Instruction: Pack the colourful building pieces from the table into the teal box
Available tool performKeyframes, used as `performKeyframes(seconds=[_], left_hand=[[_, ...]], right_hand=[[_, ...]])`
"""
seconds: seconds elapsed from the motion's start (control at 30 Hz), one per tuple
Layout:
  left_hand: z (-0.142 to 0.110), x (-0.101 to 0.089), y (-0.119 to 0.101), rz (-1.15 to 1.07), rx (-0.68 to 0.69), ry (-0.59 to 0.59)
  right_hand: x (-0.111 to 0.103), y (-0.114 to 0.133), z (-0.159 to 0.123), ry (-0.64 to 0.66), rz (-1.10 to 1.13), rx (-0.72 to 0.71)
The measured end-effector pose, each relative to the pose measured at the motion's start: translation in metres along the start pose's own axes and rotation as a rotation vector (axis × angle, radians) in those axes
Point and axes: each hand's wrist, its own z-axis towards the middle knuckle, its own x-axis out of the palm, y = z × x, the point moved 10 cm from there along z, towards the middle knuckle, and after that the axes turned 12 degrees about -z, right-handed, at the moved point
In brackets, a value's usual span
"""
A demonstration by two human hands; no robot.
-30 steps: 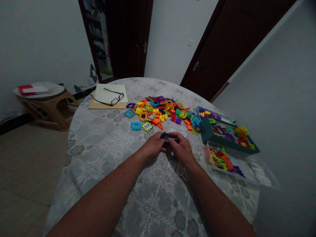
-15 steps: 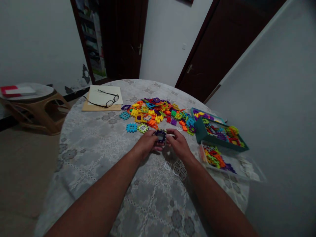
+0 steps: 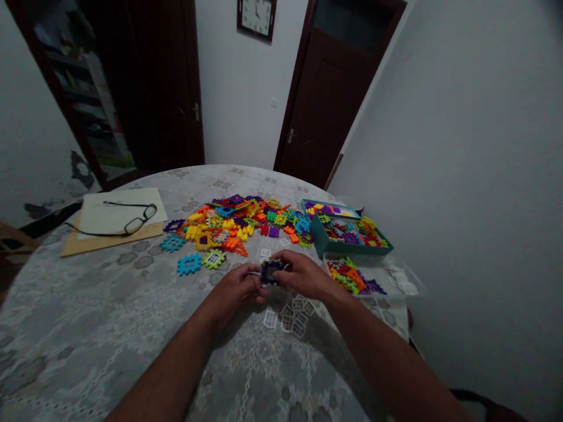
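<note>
My left hand (image 3: pixel 235 290) and my right hand (image 3: pixel 301 274) meet above the round table (image 3: pixel 88 316), both pinching a dark purple square block (image 3: pixel 270 271) with a pale window insert. Fingers of both hands are curled around its edges. Just beyond lies a heap of coloured interlocking blocks (image 3: pixel 237 220). A blue block (image 3: pixel 189 264) and a green block with a white insert (image 3: pixel 213 258) lie apart from the heap, to the left of my hands. Several white window inserts (image 3: pixel 292 316) rest on the cloth under my right wrist.
A teal box (image 3: pixel 349 234) full of blocks stands at the right, with a clear bag of blocks (image 3: pixel 358 278) in front of it. Glasses (image 3: pixel 132 220) lie on papers (image 3: pixel 109 225) at the left. Two dark doors and a wall clock (image 3: pixel 257 16) are behind.
The view has tilted up and swung right, so the table and heap shifted left in the picture. Both hands stay together on the purple block, which now sits slightly more upright.
</note>
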Motion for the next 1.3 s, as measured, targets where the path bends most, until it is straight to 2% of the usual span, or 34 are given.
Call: performKeyframes(seconds=[0.07,0.17,0.3,0.4,0.5,0.63,0.73,0.83,0.93,1.13,1.3], left_hand=[[0.000,-0.007,0.001,0.037,0.000,-0.076],[0.001,-0.018,0.002,0.057,0.007,-0.168],[0.003,-0.021,0.005,0.093,-0.020,-0.188],[0.002,-0.019,0.005,0.115,-0.033,-0.173],[0.003,-0.018,0.006,0.133,-0.049,-0.172],[0.006,-0.023,0.009,0.153,-0.055,-0.173],[0.007,-0.026,0.011,0.167,-0.063,-0.171],[0.006,-0.026,0.010,0.174,-0.063,-0.179],[0.004,-0.025,0.007,0.167,-0.060,-0.194],[0.005,-0.024,0.006,0.183,-0.053,-0.194],[0.005,-0.025,0.007,0.174,-0.048,-0.193]], right_hand=[[-0.024,-0.013,0.005,0.028,0.041,0.067],[-0.077,-0.038,0.023,-0.026,0.060,0.171],[-0.162,-0.077,0.047,-0.254,0.078,0.351],[-0.210,-0.095,0.054,-0.384,0.060,0.390],[-0.249,-0.108,0.046,-0.496,-0.044,0.396],[-0.302,-0.133,0.014,-0.671,-0.150,0.512],[-0.333,-0.149,-0.011,-0.753,-0.151,0.588],[-0.348,-0.161,-0.028,-0.789,-0.142,0.663],[-0.347,-0.172,-0.033,-0.786,-0.120,0.711],[-0.332,-0.198,-0.018,-0.745,-0.062,0.757],[-0.329,-0.210,-0.007,-0.761,-0.096,0.789]])
